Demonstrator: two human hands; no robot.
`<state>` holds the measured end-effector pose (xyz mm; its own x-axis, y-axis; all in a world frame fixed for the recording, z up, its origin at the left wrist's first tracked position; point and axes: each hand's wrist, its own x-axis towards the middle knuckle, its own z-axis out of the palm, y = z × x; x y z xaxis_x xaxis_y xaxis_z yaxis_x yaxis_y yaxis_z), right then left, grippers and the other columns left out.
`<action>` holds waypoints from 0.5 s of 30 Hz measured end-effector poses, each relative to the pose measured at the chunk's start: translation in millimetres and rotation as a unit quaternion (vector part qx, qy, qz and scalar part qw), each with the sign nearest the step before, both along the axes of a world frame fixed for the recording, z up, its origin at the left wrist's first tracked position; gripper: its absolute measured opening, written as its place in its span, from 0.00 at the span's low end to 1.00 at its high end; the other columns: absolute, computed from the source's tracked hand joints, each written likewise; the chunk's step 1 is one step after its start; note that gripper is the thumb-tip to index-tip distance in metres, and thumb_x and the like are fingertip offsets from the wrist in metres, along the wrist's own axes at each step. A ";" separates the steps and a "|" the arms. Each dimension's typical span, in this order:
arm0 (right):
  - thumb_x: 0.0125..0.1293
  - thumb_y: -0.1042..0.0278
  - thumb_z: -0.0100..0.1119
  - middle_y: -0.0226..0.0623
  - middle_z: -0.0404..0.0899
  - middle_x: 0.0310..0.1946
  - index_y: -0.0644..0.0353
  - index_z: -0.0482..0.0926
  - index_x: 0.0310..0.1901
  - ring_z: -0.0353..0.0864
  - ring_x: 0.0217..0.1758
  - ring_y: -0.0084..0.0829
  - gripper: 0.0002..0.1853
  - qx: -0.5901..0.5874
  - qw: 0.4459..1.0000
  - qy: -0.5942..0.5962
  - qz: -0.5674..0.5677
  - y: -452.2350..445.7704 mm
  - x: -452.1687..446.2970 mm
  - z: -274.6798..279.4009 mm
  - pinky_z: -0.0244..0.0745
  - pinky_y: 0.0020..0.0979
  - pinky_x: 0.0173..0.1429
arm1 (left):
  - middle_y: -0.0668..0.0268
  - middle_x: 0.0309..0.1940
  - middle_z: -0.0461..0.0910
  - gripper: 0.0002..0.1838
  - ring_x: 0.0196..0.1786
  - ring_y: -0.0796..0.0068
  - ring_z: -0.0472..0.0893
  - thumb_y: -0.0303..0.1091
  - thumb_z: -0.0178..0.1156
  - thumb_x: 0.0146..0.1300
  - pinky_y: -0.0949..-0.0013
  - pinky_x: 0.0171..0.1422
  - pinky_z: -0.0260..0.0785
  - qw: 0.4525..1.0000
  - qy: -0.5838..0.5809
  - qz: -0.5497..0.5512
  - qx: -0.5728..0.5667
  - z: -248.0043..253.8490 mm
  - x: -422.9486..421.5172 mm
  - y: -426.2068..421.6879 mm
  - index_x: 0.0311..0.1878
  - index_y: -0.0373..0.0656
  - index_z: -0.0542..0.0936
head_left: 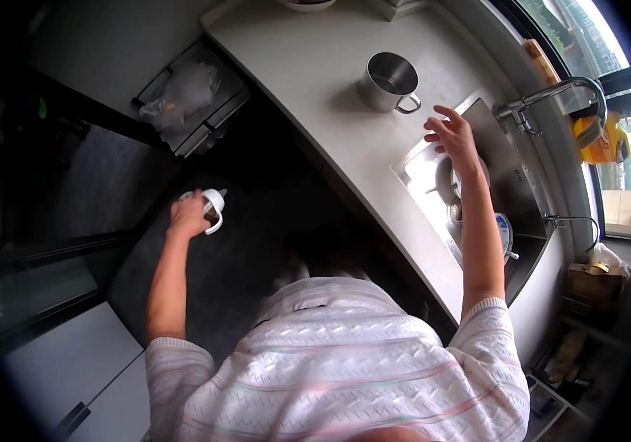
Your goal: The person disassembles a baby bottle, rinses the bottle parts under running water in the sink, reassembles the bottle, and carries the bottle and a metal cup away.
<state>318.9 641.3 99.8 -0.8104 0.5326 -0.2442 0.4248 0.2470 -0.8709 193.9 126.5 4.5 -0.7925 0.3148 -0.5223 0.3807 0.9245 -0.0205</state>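
My left hand [189, 215] is closed around a white-rimmed object with a handle [217, 200], which hangs over the dark floor to the left of the counter. What kind of vessel it is, I cannot tell. Over the near edge of the sink, my right hand [454, 138] has its fingers apart and holds nothing. Just beyond those fingers, a steel mug [389, 82] stands upright on the light counter, its handle towards my right hand. Beneath my right forearm, the sink [518, 177] contains metal ware and a blue and white item [505, 234].
A faucet [558, 92] arches over the sink, near a yellow bottle [600, 140] by the window. The counter edge [330, 166] runs diagonally. At the upper left, a wire basket [212, 121] holds plastic bags. A white cabinet [80, 368] stands at the lower left.
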 end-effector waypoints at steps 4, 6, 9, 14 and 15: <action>0.67 0.50 0.55 0.38 0.82 0.38 0.61 0.71 0.59 0.84 0.32 0.29 0.26 -0.052 0.994 -0.074 0.065 6.5 -30.3 0.6 0.74 0.26 0.32 | 0.50 0.49 0.79 0.37 0.54 0.49 0.77 0.39 0.69 0.43 0.54 0.59 0.70 0.984 -0.011 0.174 0.026 -7.1 22.7 -41.0 0.60 0.44 0.69; 0.68 0.45 0.52 0.39 0.82 0.40 0.61 0.74 0.55 0.84 0.34 0.30 0.26 -0.062 0.987 -0.119 0.092 8.4 -38.2 2.9 0.74 0.26 0.33 | 0.50 0.49 0.79 0.36 0.54 0.49 0.77 0.40 0.69 0.43 0.55 0.59 0.70 0.983 -0.009 0.178 0.038 3.5 27.4 -55.4 0.58 0.43 0.70; 0.70 0.43 0.47 0.40 0.81 0.42 0.60 0.73 0.54 0.84 0.36 0.32 0.26 -0.122 0.979 -0.113 0.117 12.0 -40.6 -5.8 0.77 0.28 0.35 | 0.50 0.48 0.79 0.34 0.54 0.49 0.77 0.41 0.69 0.43 0.56 0.59 0.70 0.976 -0.022 0.201 0.078 3.8 37.4 -83.8 0.57 0.42 0.71; 0.71 0.45 0.47 0.42 0.79 0.46 0.60 0.70 0.56 0.84 0.38 0.35 0.25 -0.221 0.964 -0.079 0.124 -13.9 -38.3 -13.5 0.79 0.30 0.35 | 0.51 0.47 0.80 0.30 0.52 0.52 0.79 0.45 0.68 0.44 0.58 0.57 0.71 0.943 -0.069 0.319 0.058 14.9 86.8 -122.0 0.51 0.42 0.75; 0.71 0.46 0.48 0.42 0.78 0.48 0.60 0.71 0.54 0.84 0.39 0.35 0.24 -0.241 0.963 -0.070 0.099 -20.7 -38.5 -15.1 0.79 0.30 0.35 | 0.52 0.47 0.80 0.30 0.52 0.52 0.79 0.45 0.67 0.45 0.59 0.57 0.71 0.940 -0.060 0.331 0.057 2.1 98.4 -145.0 0.51 0.43 0.75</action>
